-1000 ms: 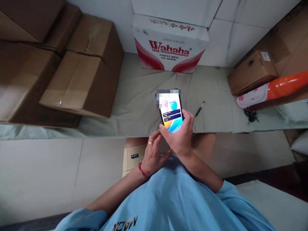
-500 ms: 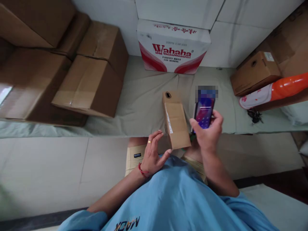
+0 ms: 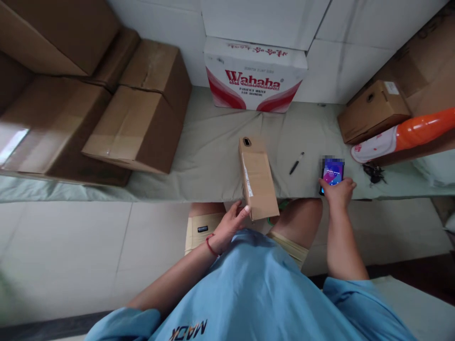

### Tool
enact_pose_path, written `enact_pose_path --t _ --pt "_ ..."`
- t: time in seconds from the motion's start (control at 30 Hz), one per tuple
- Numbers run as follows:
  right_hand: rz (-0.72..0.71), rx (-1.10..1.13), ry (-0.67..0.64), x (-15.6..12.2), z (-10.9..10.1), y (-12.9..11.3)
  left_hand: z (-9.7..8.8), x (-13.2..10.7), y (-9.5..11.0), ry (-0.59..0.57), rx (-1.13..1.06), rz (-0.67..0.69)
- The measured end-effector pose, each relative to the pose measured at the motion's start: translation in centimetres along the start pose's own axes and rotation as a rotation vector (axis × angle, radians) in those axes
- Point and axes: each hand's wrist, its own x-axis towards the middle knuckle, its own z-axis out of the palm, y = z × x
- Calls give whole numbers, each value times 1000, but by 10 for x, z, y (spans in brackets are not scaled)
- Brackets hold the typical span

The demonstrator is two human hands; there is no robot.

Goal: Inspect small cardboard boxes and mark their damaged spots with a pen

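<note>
A long brown cardboard box (image 3: 261, 182) with a round finger hole lies on the cloth, its near end sticking out past the edge. My left hand (image 3: 229, 225), wearing a red string bracelet, is at the box's near left corner. Its thumb meets the corner and the fingers are apart from it, partly hidden. Off to the right, my right hand (image 3: 339, 192) grips a smartphone (image 3: 333, 173) with a lit purple-blue screen, low over the cloth or on it. Between box and phone lies a dark pen (image 3: 296, 163).
Several brown cartons (image 3: 128, 125) are stacked at left. Against the wall stands a white and red Wahaba water carton (image 3: 254, 78). At right are a smaller brown box (image 3: 373, 111), an orange and white wrapped roll (image 3: 401, 135) and dark keys (image 3: 374, 174). A green cloth (image 3: 209, 156) covers the surface.
My right hand has carried the phone right and lower, and the pen is now in view. My left hand has moved its thumb to the box corner, its fingers less spread.
</note>
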Motion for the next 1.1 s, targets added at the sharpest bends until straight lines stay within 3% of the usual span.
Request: enact_pose_path --t 0.1,0.3,0.47,0.53,0.63,0.73,0.83,0.93,1.1 --pt "78 -30 -41 4 6 -5 5 -1 0 -35 -42 -12" --pt "65 -62 -71 4 13 -10 12 0 1 -32 -89 -9" --pt "-88 31 -30 -12 3 -19 20 1 2 -9 -167 -12" --pt "-175 230 -129 -34 -6 -29 23 2 2 9 -171 -1" --pt "-305 622 -483 -80 -24 -47 27 5 1 42 -140 17" --pt "-409 747 -742 -124 -40 -67 31 7 0 77 -77 75" --pt "-425 660 -782 -146 -45 -82 34 8 -2 165 87 175" --pt "-338 630 -774 -149 -42 -86 34 6 -4 211 173 238" --pt "-80 947 -925 -148 -30 -77 26 -1 -1 116 36 289"
